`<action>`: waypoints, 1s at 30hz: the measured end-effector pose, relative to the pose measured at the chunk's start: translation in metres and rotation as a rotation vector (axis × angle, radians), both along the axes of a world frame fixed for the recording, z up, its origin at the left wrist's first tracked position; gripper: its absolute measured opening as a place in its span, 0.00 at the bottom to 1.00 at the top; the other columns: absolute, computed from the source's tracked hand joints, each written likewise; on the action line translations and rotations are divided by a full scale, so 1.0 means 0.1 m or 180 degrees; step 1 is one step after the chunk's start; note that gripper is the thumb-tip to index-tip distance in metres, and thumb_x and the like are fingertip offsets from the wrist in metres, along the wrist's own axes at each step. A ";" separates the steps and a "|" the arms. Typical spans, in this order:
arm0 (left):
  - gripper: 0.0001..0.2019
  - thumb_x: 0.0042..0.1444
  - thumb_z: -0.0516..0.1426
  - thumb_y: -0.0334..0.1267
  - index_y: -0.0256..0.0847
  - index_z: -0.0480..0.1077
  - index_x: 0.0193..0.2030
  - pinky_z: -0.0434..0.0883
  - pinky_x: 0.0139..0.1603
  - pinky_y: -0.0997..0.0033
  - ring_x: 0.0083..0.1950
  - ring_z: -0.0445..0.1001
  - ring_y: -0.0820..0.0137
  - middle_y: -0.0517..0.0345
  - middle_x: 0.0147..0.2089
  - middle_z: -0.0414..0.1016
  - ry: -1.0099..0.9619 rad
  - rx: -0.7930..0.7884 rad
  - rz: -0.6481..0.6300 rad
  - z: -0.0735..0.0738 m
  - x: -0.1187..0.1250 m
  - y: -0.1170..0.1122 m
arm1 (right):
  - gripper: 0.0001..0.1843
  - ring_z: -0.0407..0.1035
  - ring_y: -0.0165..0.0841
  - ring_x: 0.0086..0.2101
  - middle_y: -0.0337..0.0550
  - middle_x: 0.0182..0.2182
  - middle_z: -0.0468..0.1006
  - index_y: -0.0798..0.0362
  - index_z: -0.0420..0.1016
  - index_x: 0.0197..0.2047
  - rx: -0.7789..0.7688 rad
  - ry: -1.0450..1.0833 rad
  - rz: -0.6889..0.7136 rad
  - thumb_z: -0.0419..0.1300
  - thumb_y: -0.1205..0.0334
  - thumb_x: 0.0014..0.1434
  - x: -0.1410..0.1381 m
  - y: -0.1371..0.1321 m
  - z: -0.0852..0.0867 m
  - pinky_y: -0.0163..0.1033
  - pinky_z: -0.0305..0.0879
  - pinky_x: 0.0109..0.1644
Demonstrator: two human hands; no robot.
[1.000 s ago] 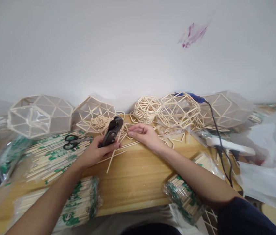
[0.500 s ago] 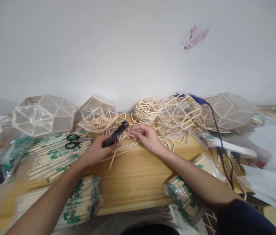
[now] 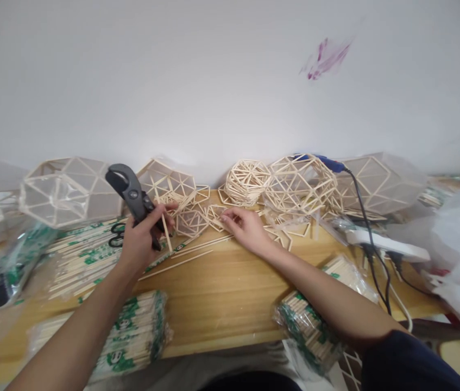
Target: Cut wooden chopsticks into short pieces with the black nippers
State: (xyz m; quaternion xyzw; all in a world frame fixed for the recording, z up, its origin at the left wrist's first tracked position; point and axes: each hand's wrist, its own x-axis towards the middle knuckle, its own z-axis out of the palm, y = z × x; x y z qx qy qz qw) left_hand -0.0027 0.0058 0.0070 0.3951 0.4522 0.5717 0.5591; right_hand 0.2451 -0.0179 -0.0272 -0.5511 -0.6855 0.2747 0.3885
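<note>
My left hand (image 3: 140, 241) is wrapped round dark grey pruning shears (image 3: 132, 194), whose curved jaws point up and away to the left. A thin wooden stick (image 3: 166, 225) stands upright at the same hand's fingers and seems held there too. My right hand (image 3: 246, 229) is closed in a pinch just above the table; whatever lies between its fingertips is too small to make out. Near its fingers is a loose heap of joined stick frames (image 3: 215, 214). Long wooden sticks (image 3: 197, 251) lie on the table between my hands.
Faceted stick frames (image 3: 301, 182) line the wall, some covered in pale fabric. Scissors (image 3: 116, 234) rest on stick packs at left. Wrapped stick bundles (image 3: 138, 331) sit at the front edge. A blue-handled corded tool (image 3: 327, 163) and a power strip (image 3: 388, 245) are at right.
My left hand has moved left and turned the shears upright, jaws up. The stick that lay slanted on the table now stands at its fingers. My right hand has barely moved.
</note>
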 end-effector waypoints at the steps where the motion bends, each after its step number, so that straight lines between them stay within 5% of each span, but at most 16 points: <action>1: 0.18 0.45 0.72 0.46 0.41 0.70 0.33 0.68 0.24 0.74 0.27 0.72 0.73 0.54 0.38 0.82 -0.0095 -0.0038 0.0030 0.02 0.00 0.02 | 0.06 0.74 0.34 0.35 0.43 0.35 0.84 0.54 0.81 0.41 0.0059 -0.0132 0.0019 0.61 0.65 0.67 0.00 0.00 -0.01 0.37 0.64 0.42; 14: 0.14 0.50 0.71 0.46 0.41 0.74 0.35 0.66 0.23 0.74 0.23 0.67 0.74 0.61 0.24 0.71 0.0642 0.0218 -0.0453 -0.12 -0.04 0.00 | 0.05 0.71 0.40 0.44 0.49 0.40 0.80 0.54 0.78 0.41 0.0068 -0.0958 0.0272 0.67 0.69 0.61 0.04 0.01 -0.10 0.44 0.64 0.52; 18: 0.15 0.50 0.71 0.47 0.39 0.74 0.32 0.65 0.23 0.75 0.23 0.68 0.74 0.60 0.25 0.73 0.0770 0.0341 -0.0339 -0.06 -0.01 -0.03 | 0.04 0.72 0.38 0.40 0.47 0.39 0.81 0.54 0.77 0.43 0.0184 -0.0542 0.0279 0.60 0.65 0.68 0.01 -0.03 0.01 0.42 0.64 0.49; 22: 0.14 0.51 0.72 0.46 0.39 0.77 0.35 0.67 0.23 0.75 0.23 0.70 0.74 0.58 0.27 0.77 0.0558 0.0371 -0.0088 -0.05 0.00 -0.03 | 0.12 0.69 0.32 0.29 0.40 0.32 0.78 0.54 0.75 0.48 -0.0384 0.0440 0.0659 0.55 0.55 0.73 -0.03 -0.08 0.10 0.37 0.64 0.37; 30: 0.14 0.49 0.72 0.46 0.40 0.78 0.34 0.67 0.22 0.74 0.24 0.70 0.73 0.58 0.29 0.78 0.0320 0.0546 0.0281 -0.04 0.01 -0.02 | 0.25 0.59 0.27 0.22 0.32 0.20 0.64 0.53 0.72 0.34 -0.0991 0.1061 0.1458 0.52 0.42 0.73 -0.07 -0.13 0.14 0.34 0.56 0.29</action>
